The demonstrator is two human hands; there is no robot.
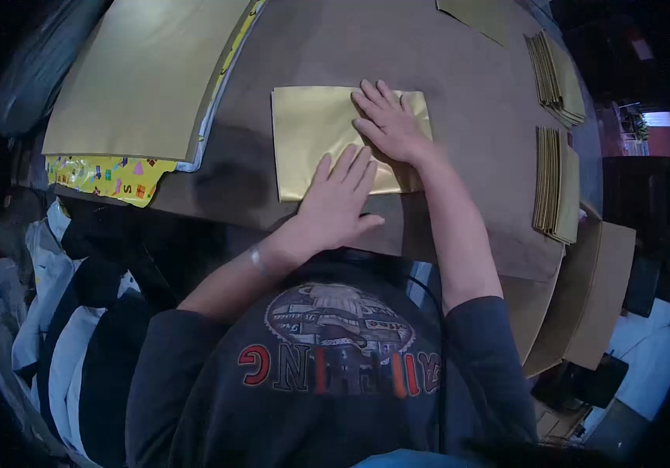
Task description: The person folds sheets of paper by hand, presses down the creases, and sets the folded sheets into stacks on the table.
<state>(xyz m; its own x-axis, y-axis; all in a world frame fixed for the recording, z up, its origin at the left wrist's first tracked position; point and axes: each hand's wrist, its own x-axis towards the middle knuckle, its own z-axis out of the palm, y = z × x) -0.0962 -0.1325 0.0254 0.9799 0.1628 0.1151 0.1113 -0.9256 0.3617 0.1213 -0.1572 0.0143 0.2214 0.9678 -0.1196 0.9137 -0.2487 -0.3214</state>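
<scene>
A gold, slightly shiny folded sheet (311, 121) lies flat on the brown table (249, 47) in front of me. Its surface shows small creases around my fingers. My left hand (336, 199) rests with its fingers stretched on the sheet's lower edge, the thumb pointing right. Farther up, my right hand (389, 123) lies flat with spread fingers on the sheet's right part. Neither hand grips anything. What is under the palms is hidden.
A stack of large gold sheets (147, 78) sits at the left over yellow patterned wrapping (112, 179). Folded gold bundles stand at the right edge, one nearer (557, 183) and one farther (557, 78). An open cardboard box (600, 292) is below right.
</scene>
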